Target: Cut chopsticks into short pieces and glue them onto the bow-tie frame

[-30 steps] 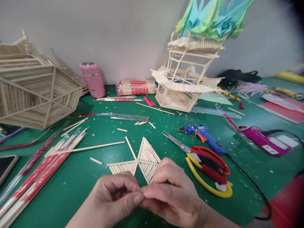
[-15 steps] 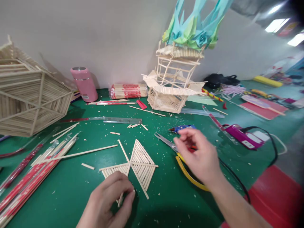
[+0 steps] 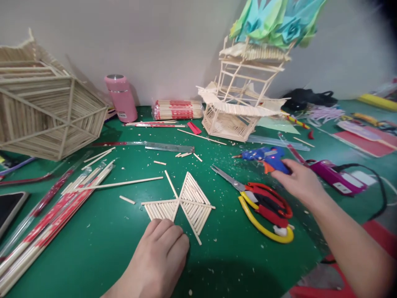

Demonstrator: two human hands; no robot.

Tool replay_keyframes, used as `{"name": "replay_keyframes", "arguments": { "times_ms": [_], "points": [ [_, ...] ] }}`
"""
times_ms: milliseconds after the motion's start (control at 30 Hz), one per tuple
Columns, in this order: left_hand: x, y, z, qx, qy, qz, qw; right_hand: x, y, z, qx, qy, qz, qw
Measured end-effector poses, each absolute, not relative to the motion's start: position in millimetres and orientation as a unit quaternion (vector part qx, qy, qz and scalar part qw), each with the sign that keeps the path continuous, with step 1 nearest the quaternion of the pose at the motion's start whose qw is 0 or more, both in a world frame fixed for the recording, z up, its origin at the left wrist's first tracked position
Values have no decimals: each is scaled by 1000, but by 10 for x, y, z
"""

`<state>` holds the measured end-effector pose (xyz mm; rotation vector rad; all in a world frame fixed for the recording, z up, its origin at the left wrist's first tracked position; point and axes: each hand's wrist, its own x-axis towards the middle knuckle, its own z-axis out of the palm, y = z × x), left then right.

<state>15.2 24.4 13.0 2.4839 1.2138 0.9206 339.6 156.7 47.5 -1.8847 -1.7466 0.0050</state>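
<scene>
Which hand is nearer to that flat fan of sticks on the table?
Left. The left hand sits at the near edge of the stick fan; the right hand is farther off, past the scissors, on the blue glue gun.

Right hand (image 3: 299, 182) broke from left hand (image 3: 161, 254), swung past the scissors (image 3: 269, 205) to 3 o'clock of the stick star (image 3: 179, 202), now grips the blue glue gun (image 3: 260, 155); gun's shifted toward 12 o'clock. Left hand rolled knuckles-up; its stick piece now hidden from me.
</scene>
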Motion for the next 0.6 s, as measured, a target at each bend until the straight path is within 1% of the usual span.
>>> {"name": "replay_keyframes", "arguments": {
  "times_ms": [67, 133, 267, 333, 400, 600],
  "points": [
    [143, 246, 141, 834, 422, 334, 120, 3345, 1529, 605, -702, -632, 64, 322],
    [140, 251, 147, 828, 430, 338, 127, 3263, 1444, 742, -680, -631, 149, 343],
    [142, 254, 137, 828, 437, 324, 136, 3033, 1194, 930, -613, -639, 340, 317],
    [140, 250, 123, 830, 438, 318, 137, 2906, 1074, 953, -582, -648, 396, 289],
    [131, 244, 110, 830, 440, 314, 136, 2779, 974, 935, -555, -687, 394, 253],
    [104, 247, 101, 830, 446, 320, 97, 2514, 828, 832, -516, -785, 302, 159]
  ]
}}
